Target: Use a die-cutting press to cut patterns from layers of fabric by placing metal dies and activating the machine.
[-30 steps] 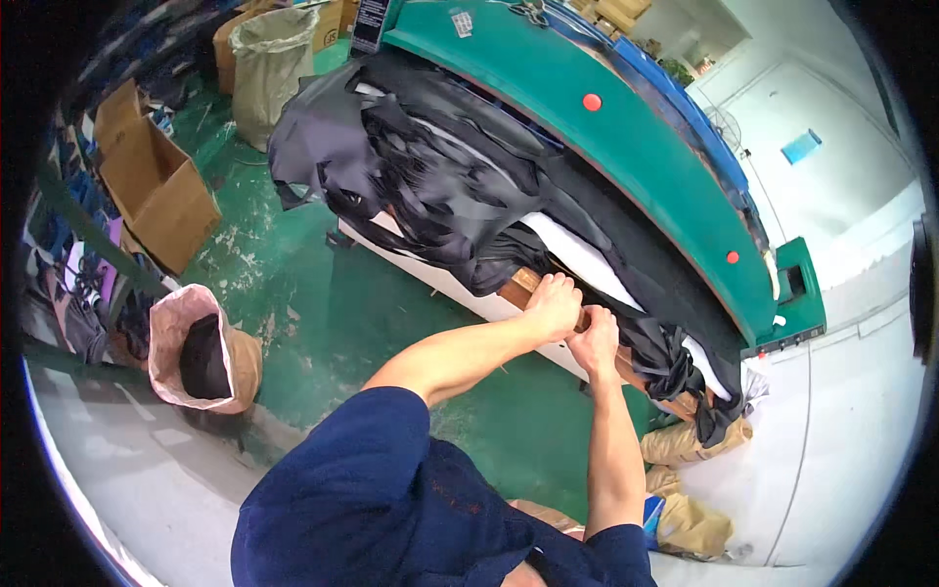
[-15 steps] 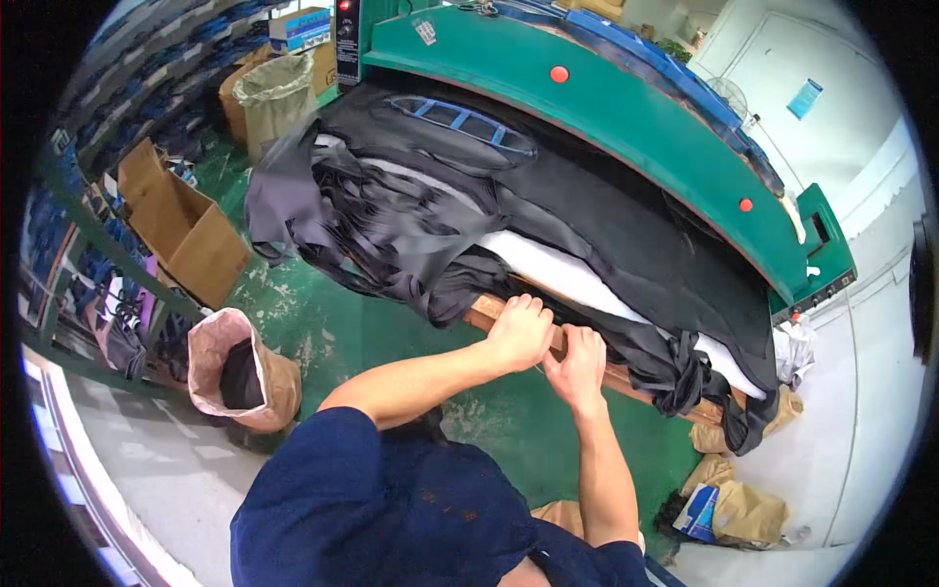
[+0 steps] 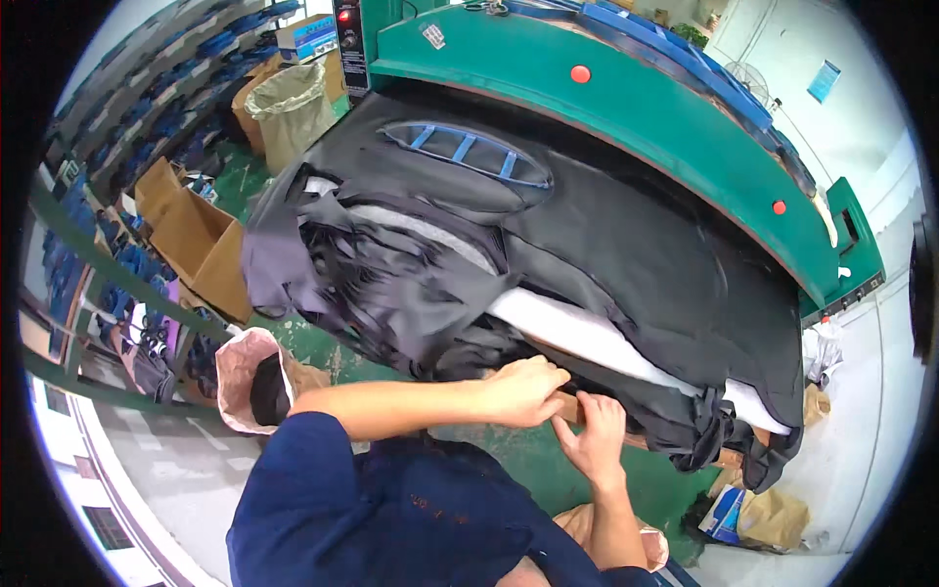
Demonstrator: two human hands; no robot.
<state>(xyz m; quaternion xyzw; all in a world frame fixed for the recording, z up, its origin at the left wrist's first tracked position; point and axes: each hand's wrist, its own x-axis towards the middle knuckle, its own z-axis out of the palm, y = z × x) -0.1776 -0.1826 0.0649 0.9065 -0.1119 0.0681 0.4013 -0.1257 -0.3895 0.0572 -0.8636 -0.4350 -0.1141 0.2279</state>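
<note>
Machine [image 3: 685, 127]: large, green, curving across the top of the view; two round red buttons on its face, a small pale sticker near its left end, a dark control box with a lit red display at upper left.
Black sheet stack [image 3: 626, 264]: broad pile of dark material spread over the bed below the green arch, with a white layer [image 3: 587, 338] showing along its near edge; crumpled black scraps heaped at the left, one black-and-blue slatted piece lying on top near the back.
Cardboard boxes [image 3: 196, 235]: open, brown, standing on the green floor to the left, beside racks of blue goods.
Woven sack [image 3: 293, 108]: pale, open-mouthed, upright at upper left behind the boxes.
Pink-lined bag [image 3: 245, 377]: open, dark contents inside, on the floor just left of the left forearm.
Wall sign [image 3: 824, 80]: small blue rectangle, high on the white wall at upper right.
Blue-and-white package [image 3: 726, 514]: lying among brown paper bags at lower right.
Wooden board [image 3: 567, 403]: brown strip under the near edge of the stack, only a short part visible between both hands.
Left hand [image 3: 523, 389]: fingers curled together, closed over the board's edge.
Right hand [image 3: 595, 430]: thumb and fingers pinched on the board, touching the left hand.
</note>
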